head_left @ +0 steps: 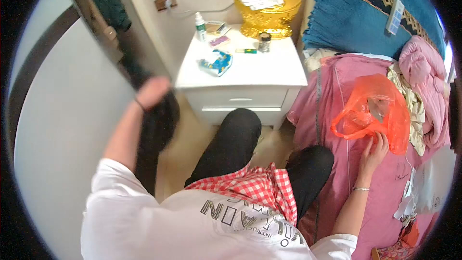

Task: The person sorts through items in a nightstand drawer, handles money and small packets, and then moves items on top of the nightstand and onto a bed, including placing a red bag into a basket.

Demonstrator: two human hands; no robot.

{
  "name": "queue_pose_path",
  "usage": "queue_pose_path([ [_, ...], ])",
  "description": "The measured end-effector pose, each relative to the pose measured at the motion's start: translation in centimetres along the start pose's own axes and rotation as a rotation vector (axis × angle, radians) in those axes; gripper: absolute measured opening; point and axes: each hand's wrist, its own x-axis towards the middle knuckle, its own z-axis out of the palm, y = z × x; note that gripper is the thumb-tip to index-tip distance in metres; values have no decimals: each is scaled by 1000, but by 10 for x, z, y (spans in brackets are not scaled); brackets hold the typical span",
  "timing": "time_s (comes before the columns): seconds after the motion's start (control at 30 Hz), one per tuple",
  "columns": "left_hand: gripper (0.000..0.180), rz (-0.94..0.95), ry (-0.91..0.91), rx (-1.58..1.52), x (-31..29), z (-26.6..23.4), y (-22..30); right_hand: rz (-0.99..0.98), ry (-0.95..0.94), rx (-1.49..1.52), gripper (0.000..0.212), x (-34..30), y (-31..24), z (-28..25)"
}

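My right hand (pixel 374 153) is at the near rim of a translucent red plastic bag (pixel 365 96) on the bed, its fingers bent over the film and pinching it. Something pale and clear shows inside the bag. On the other side, my left hand (pixel 155 91) is smeared by motion beside a dark hanging cloth (pixel 161 130); its fingers do not show clearly, nor whether it touches the cloth.
Ahead stands a white nightstand (pixel 250 74) with a gold ingot-shaped tissue holder (pixel 269 17), a spray bottle (pixel 200 26), a small jar (pixel 264 42) and a crumpled blue-and-white wrapper (pixel 217 62). A pink bedspread (pixel 332 163) lies right; a power strip (pixel 395 17) rests on the blue headboard cover.
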Motion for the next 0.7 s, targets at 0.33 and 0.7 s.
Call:
queue_pose_path([
  [0.33,26,-11,-498,28,-55,230,12,61,-30,25,25,13,-15,-2],
  [0.7,36,109,-869,-1385,56,120,357,324,-49,-473,43,39,45,-43],
])
